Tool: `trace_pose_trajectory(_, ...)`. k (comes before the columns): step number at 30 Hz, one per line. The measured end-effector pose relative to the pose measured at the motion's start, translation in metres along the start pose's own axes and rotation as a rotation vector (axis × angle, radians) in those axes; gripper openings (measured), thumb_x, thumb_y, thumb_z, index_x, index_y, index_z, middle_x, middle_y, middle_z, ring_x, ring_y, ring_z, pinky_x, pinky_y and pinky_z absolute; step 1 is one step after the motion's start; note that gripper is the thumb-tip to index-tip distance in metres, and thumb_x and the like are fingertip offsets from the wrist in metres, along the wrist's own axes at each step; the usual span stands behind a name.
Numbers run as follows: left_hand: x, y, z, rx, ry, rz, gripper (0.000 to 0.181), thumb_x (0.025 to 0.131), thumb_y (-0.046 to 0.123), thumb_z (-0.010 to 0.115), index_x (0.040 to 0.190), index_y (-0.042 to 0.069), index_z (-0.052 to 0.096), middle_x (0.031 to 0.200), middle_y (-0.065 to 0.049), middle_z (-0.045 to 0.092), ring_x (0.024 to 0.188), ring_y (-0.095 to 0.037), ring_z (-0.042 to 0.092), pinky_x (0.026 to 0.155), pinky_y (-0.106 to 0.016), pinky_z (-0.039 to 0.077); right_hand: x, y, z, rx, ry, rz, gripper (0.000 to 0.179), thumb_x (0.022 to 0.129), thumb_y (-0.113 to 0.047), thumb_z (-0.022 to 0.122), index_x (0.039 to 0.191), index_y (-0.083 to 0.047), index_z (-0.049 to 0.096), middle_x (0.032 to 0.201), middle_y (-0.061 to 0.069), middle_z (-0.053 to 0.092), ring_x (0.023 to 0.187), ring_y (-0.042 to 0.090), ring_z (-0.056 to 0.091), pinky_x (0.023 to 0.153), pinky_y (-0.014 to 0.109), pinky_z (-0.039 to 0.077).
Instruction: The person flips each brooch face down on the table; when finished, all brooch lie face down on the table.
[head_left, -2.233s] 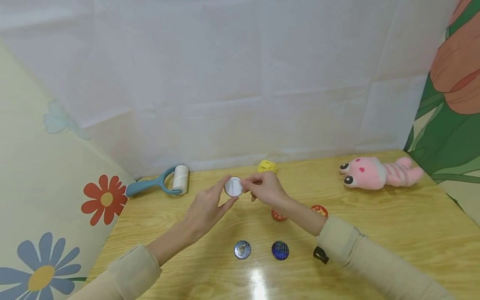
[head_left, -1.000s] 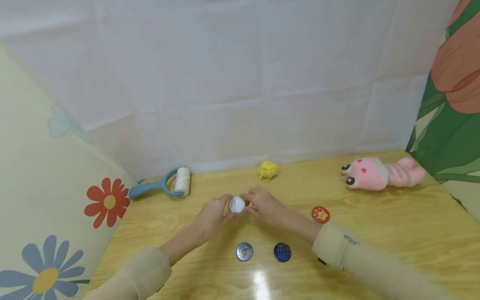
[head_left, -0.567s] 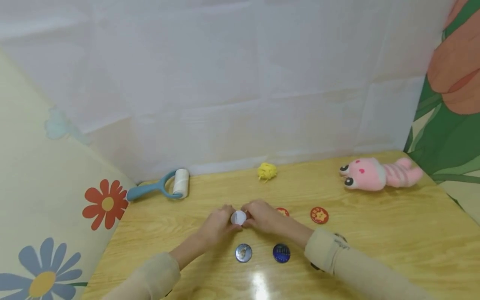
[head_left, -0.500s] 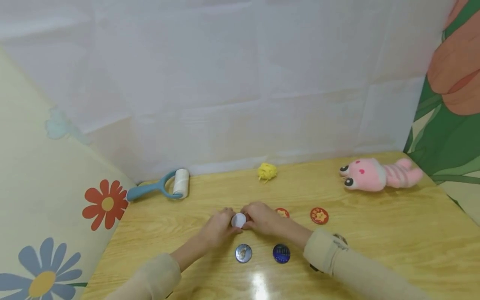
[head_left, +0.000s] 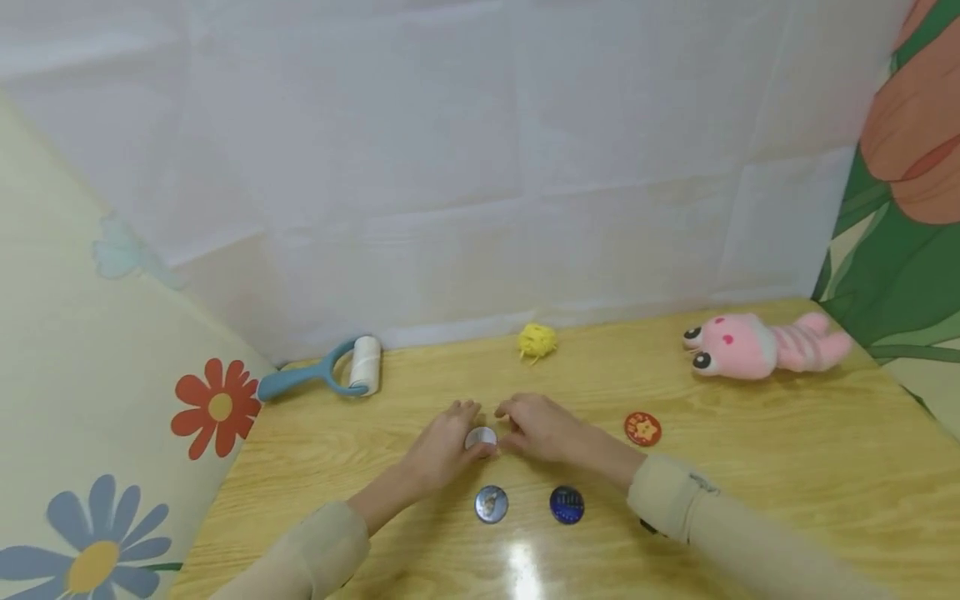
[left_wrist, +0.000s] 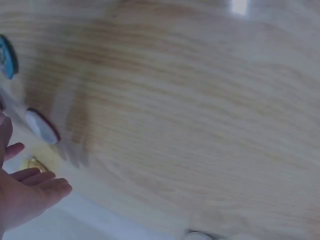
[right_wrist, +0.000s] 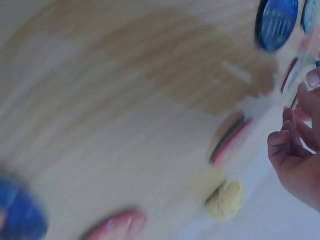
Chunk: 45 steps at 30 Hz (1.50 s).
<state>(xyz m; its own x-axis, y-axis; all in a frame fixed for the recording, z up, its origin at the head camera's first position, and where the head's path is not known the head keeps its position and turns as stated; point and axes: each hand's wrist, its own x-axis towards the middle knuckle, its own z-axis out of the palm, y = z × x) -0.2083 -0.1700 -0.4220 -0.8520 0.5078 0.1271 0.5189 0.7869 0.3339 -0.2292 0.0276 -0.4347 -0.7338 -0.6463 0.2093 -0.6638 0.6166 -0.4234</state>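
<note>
A round button badge (head_left: 480, 435) lies between my hands, its white back up; in the left wrist view the badge (left_wrist: 42, 126) rests on the table. My left hand (head_left: 442, 450) is at its left side, fingers extended, the thumb overlapping its lower edge in the head view. To the right, my right hand (head_left: 543, 429) has bent fingers with nothing between them, apart from the badge. A light-blue badge (head_left: 491, 505) and a dark-blue badge (head_left: 567, 505) lie nearer me. One red badge (head_left: 642, 429) is at right; another red badge (right_wrist: 231, 142) shows only in the right wrist view.
A blue-handled lint roller (head_left: 322, 368) lies at the back left of the wooden table (head_left: 787, 467). A yellow tangled ball (head_left: 537, 342) sits at the back middle, and a pink plush toy (head_left: 757, 346) at the back right. White cloth (head_left: 450, 167) hangs behind.
The white-backed badge has come down from between both hands onto the table. Both hands have loosened from it, and the right hand has drawn slightly away to the right.
</note>
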Motion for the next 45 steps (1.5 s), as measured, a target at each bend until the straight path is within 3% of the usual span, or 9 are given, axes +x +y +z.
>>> trace_pose_trajectory(4,0.016,0.019,0.000,0.013,-0.043,-0.024,0.068,0.086,0.036,0.075,0.131,-0.010,0.052,0.137,-0.030,0.049,0.130,-0.044,0.043,0.102,-0.052,0.041,-0.015,0.013,-0.020,-0.059,-0.023,0.037,0.043,0.085,-0.030,0.076,0.115,-0.001,0.065,0.087,0.003,0.061,0.075,0.013,0.056,0.067,0.027,0.050)
trace_pose_trajectory(9,0.034,0.041,0.013,0.018,-0.104,-0.006,0.080,0.086,0.047,0.070,0.137,-0.010,0.046,0.143,-0.029,0.042,0.135,-0.041,0.038,0.108,-0.050,0.035,-0.037,0.029,-0.040,-0.156,-0.062,0.049,0.053,0.082,-0.039,0.078,0.118,-0.002,0.064,0.092,0.002,0.058,0.080,0.015,0.054,0.066,0.028,0.049)
trace_pose_trajectory(15,0.040,0.051,0.026,0.017,-0.162,-0.042,0.086,0.085,0.053,0.068,0.140,-0.009,0.043,0.145,-0.029,0.038,0.137,-0.040,0.034,0.111,-0.047,0.030,-0.049,0.039,-0.047,-0.177,-0.078,0.056,0.061,0.078,-0.041,0.080,0.118,0.002,0.063,0.099,0.009,0.057,0.086,0.019,0.053,0.070,0.033,0.050)
trace_pose_trajectory(24,0.033,0.050,0.039,0.039,-0.130,-0.034,0.072,0.085,0.047,0.071,0.129,-0.007,0.053,0.139,-0.029,0.045,0.131,-0.041,0.043,0.105,-0.046,0.038,-0.060,0.051,-0.042,-0.176,-0.075,0.037,0.054,0.076,-0.040,0.082,0.111,-0.002,0.065,0.102,0.009,0.056,0.090,0.021,0.053,0.073,0.034,0.052)
trace_pose_trajectory(28,0.035,0.054,0.042,0.060,-0.129,-0.019,0.067,0.087,0.045,0.070,0.127,-0.006,0.055,0.139,-0.028,0.047,0.130,-0.039,0.044,0.105,-0.045,0.039,-0.063,0.052,-0.041,-0.170,-0.060,0.036,0.051,0.078,-0.034,0.081,0.111,0.001,0.065,0.115,0.019,0.059,0.104,0.032,0.057,0.085,0.044,0.053)
trace_pose_trajectory(33,0.037,0.059,0.046,0.111,-0.117,0.016,0.057,0.089,0.042,0.069,0.122,-0.003,0.059,0.134,-0.025,0.053,0.128,-0.037,0.048,0.104,-0.043,0.041,-0.066,0.053,-0.038,-0.135,-0.085,0.023,0.048,0.082,-0.028,0.078,0.115,0.003,0.064,0.129,0.030,0.054,0.117,0.044,0.054,0.098,0.054,0.044)
trace_pose_trajectory(39,0.038,0.062,0.050,0.122,-0.082,0.042,0.047,0.090,0.036,0.070,0.118,-0.001,0.064,0.125,-0.021,0.059,0.122,-0.035,0.054,0.098,-0.041,0.047,-0.067,0.054,-0.035,-0.124,-0.063,-0.021,0.049,0.083,-0.026,0.077,0.118,0.004,0.064,0.129,0.030,0.055,0.113,0.044,0.057,0.094,0.053,0.047)
trace_pose_trajectory(45,0.040,0.067,0.052,0.117,-0.071,0.037,0.049,0.091,0.034,0.069,0.120,-0.005,0.062,0.128,-0.026,0.057,0.123,-0.038,0.052,0.099,-0.041,0.046,-0.068,0.056,-0.035,-0.117,-0.050,-0.020,0.048,0.082,-0.026,0.077,0.119,0.004,0.065,0.129,0.028,0.056,0.115,0.045,0.056,0.096,0.054,0.045)
